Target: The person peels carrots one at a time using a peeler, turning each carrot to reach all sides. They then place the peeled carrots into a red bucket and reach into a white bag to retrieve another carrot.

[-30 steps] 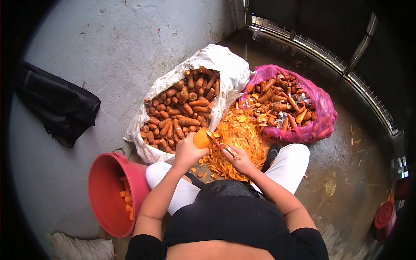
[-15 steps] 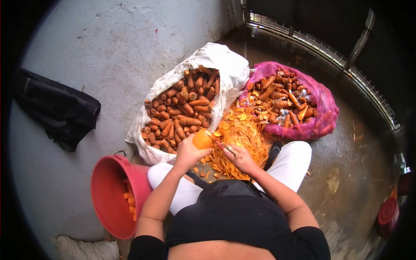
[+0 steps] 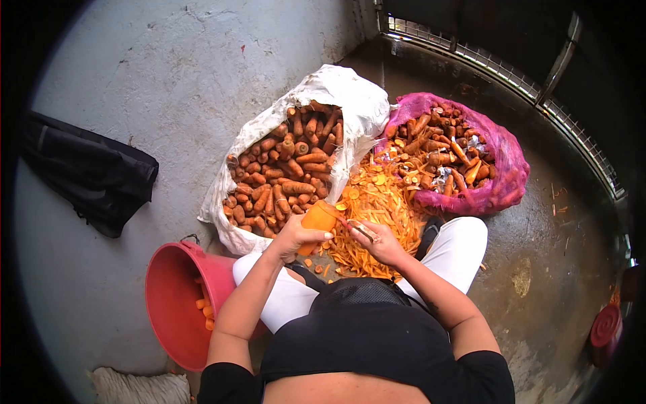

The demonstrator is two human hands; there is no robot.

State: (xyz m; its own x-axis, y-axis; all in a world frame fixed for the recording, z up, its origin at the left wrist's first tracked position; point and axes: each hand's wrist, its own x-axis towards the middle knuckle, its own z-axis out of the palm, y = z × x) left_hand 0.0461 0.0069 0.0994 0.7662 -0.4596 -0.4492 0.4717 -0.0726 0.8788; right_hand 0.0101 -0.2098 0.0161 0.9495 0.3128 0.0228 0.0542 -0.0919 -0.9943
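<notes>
My left hand (image 3: 295, 238) is wrapped round a thick, bright orange peeled carrot (image 3: 320, 218), its thumb lying along the near side. The fingers of my right hand (image 3: 381, 245) close on a slim peeling tool (image 3: 363, 231) with a brownish handle; its reddish front end is right at the carrot's tip. Whether that tool is a knife or a peeler I cannot tell. Below and beyond both hands spreads a heap of orange carrot peelings (image 3: 377, 202) with round cut-off ends. A white sack (image 3: 353, 101) full of unpeeled carrots (image 3: 289, 165) lies open just past my left hand.
A pink mesh sack (image 3: 508, 161) of carrots and scraps stands beyond my right knee. At my left a red bucket (image 3: 171, 296) lies tipped, some peeled carrots (image 3: 205, 310) inside. Dark cloth (image 3: 87, 172) hangs at the left wall; a red container (image 3: 605, 330) sits far right.
My right hand and the tool have drawn slightly away from the carrot, right of its tip. My left hand has turned the carrot a little. The whole view has shifted slightly.
</notes>
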